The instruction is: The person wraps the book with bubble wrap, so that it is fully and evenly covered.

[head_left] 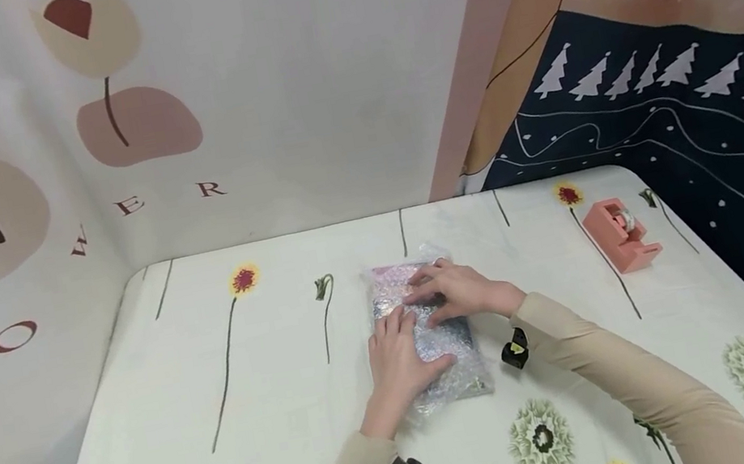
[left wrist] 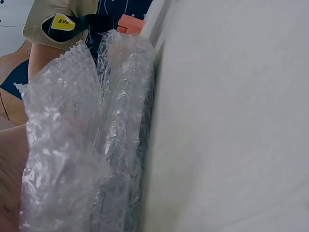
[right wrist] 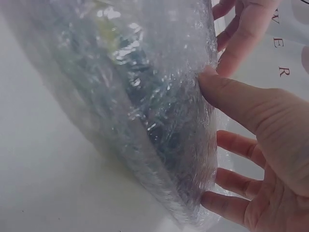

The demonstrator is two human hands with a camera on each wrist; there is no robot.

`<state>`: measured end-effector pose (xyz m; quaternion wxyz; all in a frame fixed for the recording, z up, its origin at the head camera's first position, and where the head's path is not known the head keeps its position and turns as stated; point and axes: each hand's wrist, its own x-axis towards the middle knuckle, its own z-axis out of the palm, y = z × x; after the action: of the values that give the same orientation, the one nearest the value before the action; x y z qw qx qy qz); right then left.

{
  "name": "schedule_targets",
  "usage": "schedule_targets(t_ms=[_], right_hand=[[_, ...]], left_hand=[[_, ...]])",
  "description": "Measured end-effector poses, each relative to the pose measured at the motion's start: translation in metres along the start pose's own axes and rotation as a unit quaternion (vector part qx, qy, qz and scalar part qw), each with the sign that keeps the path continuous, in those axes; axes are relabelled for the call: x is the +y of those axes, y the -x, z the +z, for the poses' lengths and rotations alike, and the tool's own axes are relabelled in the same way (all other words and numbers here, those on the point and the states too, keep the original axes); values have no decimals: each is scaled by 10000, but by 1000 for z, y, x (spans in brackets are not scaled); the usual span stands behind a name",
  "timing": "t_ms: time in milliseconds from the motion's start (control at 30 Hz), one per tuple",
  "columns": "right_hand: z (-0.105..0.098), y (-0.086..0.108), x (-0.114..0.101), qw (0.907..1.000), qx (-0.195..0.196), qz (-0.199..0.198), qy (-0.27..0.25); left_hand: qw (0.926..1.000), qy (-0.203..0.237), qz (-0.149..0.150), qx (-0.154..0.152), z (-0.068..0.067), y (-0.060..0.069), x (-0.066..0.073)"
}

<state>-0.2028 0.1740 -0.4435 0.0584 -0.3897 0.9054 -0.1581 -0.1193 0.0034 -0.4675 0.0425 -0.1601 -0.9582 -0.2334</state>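
Package: the flat item in bubble wrap [head_left: 437,336] lies on the flowered tablecloth [head_left: 298,408], under both hands. I judge the main covering as done, because the wrap seems to go over the whole item; only pink and darker colours show through it.

Left hand: the left hand [head_left: 398,355] rests on the near left part of the package, its fingers nearly straight and the thumb spread away toward the right edge.

Right hand: the right hand [head_left: 454,290] touches the upper right part of the package, with the fingers apart and slightly bent; I do not see it pinching anything.

Loose layer: in the left wrist view, a loose layer of wrap [left wrist: 63,164] with an uneven edge stands apart from the package body, at least at its upper end. So, in my judgement, the flattening is not finished.

Tape dispenser: the pink tape dispenser [head_left: 620,236] stands to the right of the package, well apart, and no hand touches it. I cannot make out any tape on the package, so fastening probably remains; the underside is hidden.
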Motion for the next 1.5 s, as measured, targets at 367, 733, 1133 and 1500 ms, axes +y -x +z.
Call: schedule_targets(t_ms=[367,733,1133,1500], right_hand=[[2,9,8,9967,273,-167,-747],[-12,50,22,9669,1793,184,-1807],[-37,121,58,9295,2581,1879,-1849],[-51,177,94,8365,4013,3586,-1030]], left_hand=[[9993,-328,-99,-137,4,-2,1],[9993,-310,-140,-164,5,1,0],[9995,-251,-204,-38,6,4,-4],[9993,-334,-175,12,7,3,-5]])
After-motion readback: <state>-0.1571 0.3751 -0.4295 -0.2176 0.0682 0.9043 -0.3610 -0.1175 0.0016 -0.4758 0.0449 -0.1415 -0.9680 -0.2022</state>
